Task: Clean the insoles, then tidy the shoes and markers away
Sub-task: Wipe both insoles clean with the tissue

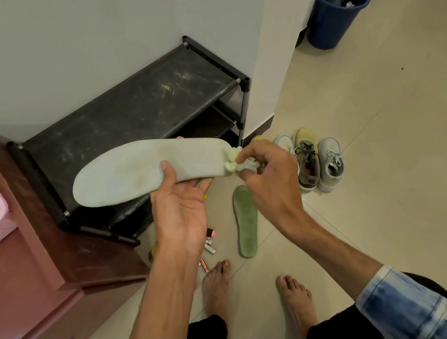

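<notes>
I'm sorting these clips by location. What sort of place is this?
Probably a home entryway or hallway: a black shoe rack stands against the wall, shoes line the tiled floor beside it, and a blue bin sits further off.

Soft, warm, rather dim indoor light falls evenly from above. The floor (375,98) carries only faint shadows beside the shoes (318,162), and the shoe rack (138,103) top has a dull sheen. Wide-angle bending tilts the wall (64,34) at the edges, and the near sleeve (413,306) looks slightly soft.
</notes>
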